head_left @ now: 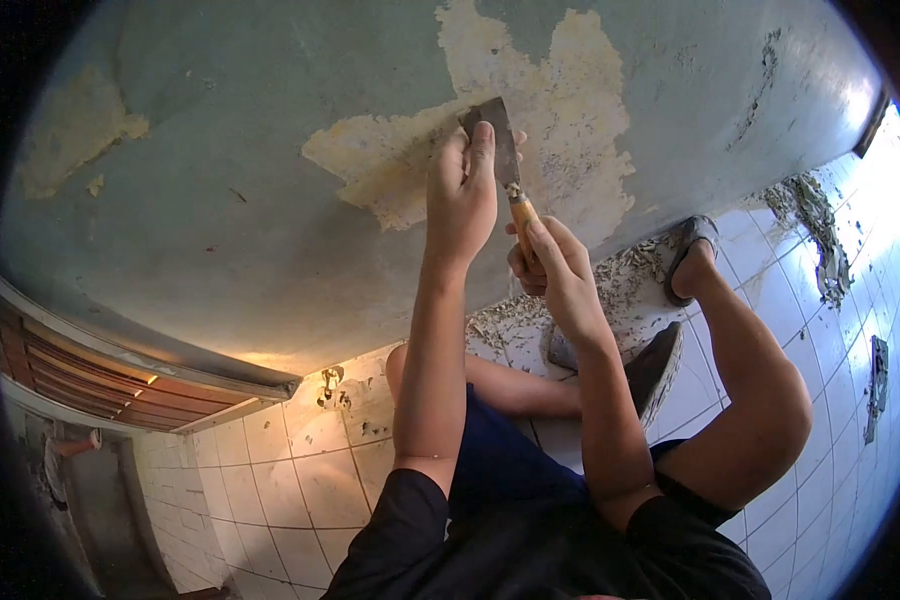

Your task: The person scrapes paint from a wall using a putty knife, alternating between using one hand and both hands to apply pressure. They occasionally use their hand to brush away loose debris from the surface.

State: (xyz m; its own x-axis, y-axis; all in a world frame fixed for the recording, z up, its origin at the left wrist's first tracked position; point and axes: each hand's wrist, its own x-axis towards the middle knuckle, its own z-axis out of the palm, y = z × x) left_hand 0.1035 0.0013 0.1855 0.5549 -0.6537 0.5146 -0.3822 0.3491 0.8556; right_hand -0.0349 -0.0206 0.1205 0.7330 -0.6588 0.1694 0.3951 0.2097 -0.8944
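Observation:
My right hand (562, 268) is wrapped round the wooden handle of a putty knife (507, 150). The wide metal blade points up toward the wall. With the thumb flat on the blade and fingers behind it, my left hand (462, 190) grips the tool near its edge. Behind the blade, a bare cream patch (575, 110) shows where the grey-green paint (270, 120) is gone from the wall. The blade's tip overlaps the upper left part of this patch in the view.
Paint flakes (610, 285) litter the white floor tiles (305, 485) along the wall's foot. Larger peeled strips (820, 240) lie at right. A slatted wooden door or shutter (90, 370) stands at left. My bent legs and shoes (656, 370) are below the wall.

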